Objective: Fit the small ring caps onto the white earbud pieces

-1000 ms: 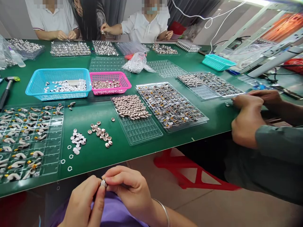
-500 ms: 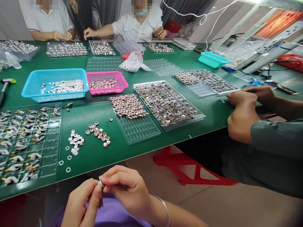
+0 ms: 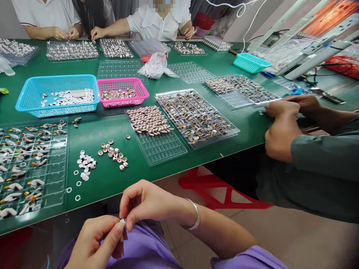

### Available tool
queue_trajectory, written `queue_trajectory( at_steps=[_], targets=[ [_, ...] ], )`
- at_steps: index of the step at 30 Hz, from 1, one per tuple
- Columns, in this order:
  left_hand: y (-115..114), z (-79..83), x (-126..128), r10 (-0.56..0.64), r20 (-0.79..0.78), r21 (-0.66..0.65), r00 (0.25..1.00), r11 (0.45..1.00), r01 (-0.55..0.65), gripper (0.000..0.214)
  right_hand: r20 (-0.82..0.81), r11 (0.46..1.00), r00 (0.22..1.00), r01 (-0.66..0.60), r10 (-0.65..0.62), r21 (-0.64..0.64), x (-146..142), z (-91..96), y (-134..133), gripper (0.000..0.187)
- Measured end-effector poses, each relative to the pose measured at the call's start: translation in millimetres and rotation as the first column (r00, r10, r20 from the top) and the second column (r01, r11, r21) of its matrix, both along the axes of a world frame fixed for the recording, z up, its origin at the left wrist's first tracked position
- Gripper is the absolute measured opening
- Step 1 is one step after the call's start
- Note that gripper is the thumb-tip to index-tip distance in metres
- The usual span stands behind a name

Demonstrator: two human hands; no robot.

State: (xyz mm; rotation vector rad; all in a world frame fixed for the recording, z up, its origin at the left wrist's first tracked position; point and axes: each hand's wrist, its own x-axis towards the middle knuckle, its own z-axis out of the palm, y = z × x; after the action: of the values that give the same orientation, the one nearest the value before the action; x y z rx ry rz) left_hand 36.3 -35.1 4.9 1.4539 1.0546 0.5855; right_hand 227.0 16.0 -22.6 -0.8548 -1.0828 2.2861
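Below the table's front edge, over my purple lap, my left hand (image 3: 94,243) and my right hand (image 3: 146,203) pinch one small silver part (image 3: 122,222) between their fingertips. A silver bangle rings my right wrist. On the green table (image 3: 112,129) just ahead lie a loose cluster of small copper caps (image 3: 113,153) and a cluster of white discs and rings (image 3: 84,166). At my left a clear grid tray (image 3: 30,164) holds several curved white parts.
A blue basket (image 3: 57,95) and a pink basket (image 3: 122,91) stand further back, with clear trays of parts (image 3: 195,116) to the right. A co-worker's hands (image 3: 283,119) rest at the right table edge. Other people work at the far side. A red stool (image 3: 221,194) stands beneath.
My hands have stayed pinched on the small part and dropped slightly lower over my lap. The view tilted down, so the table shifted up and left in the picture.
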Motion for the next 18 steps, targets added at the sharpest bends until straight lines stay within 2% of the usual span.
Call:
queue_trajectory(
  at_steps=[4, 10, 14, 18],
  targets=[
    [-5, -5.5, -5, -0.012, 0.059, -0.217, 0.998, 0.976, 0.025, 0.047, -0.017, 0.997, 0.997, -0.076, 0.075, -0.029, -1, -2.1, 5, 0.045],
    [-11, -15.5, -7, 0.112, 0.155, -0.475, 0.981, 0.879, -0.025, 0.045, -0.015, 0.997, 0.998, -0.067, 0.067, -0.035, -6, -7.6, 1, 0.046],
    [-12, -17.1, -5, 0.192, 0.189, -0.569, 0.963, 0.821, -0.052, 0.048, 0.011, 0.999, 1.000, -0.004, 0.004, -0.040, -8, -6.2, -6, 0.048],
    [-12, -10.5, -1, 0.214, 0.151, -0.609, 0.965, 0.789, -0.080, 0.052, 0.016, 0.998, 0.999, 0.052, -0.051, -0.027, -9, -7.3, -14, 0.048]
  ],
)
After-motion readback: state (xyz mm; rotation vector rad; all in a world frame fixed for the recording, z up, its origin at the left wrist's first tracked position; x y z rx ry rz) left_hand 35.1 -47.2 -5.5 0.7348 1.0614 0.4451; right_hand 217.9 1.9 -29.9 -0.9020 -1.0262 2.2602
